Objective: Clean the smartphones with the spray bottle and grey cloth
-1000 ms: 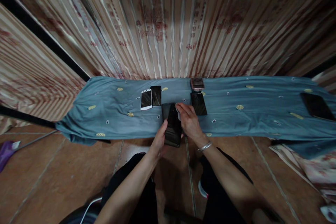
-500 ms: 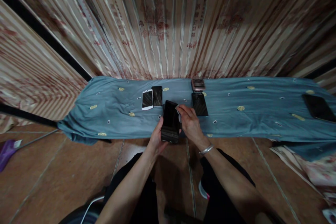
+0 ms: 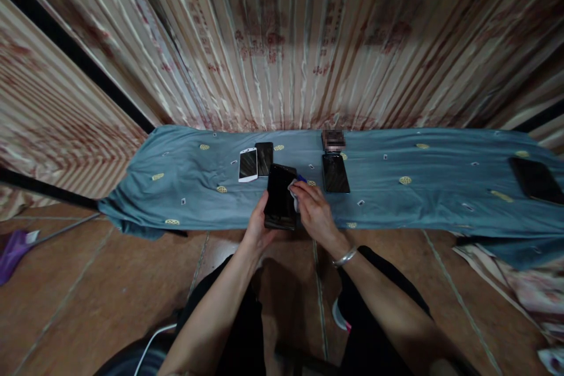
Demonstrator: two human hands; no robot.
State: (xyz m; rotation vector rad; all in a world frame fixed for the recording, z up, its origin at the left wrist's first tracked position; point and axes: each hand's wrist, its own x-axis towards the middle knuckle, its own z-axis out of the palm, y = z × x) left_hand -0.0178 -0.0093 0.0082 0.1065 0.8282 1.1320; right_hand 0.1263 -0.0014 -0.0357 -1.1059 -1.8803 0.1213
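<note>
My left hand (image 3: 258, 226) grips a black smartphone (image 3: 279, 200) by its left side, screen facing up at me. On the phone's right edge, my right hand (image 3: 315, 208) pinches a small white cloth (image 3: 292, 191) against the glass. Something small and blue (image 3: 301, 178) shows just behind my right fingers; its kind is unclear. Beyond the held phone, a white phone (image 3: 248, 165) and a dark phone (image 3: 265, 158) lie side by side. Right of my right hand rests another black phone (image 3: 335, 174), near a small box with a blurred top (image 3: 333, 140).
A blue patterned cloth (image 3: 432, 188) covers the long narrow surface in front of me. At its far right lies a black flat device (image 3: 535, 179). Striped curtains (image 3: 286, 41) hang behind. A purple dustpan-like object (image 3: 12, 255) is on the tiled floor at left.
The held phone has shifted slightly left and turned a little. My right hand has moved the white cloth inward onto the screen's right side, and a blue bit now shows behind my fingers.
</note>
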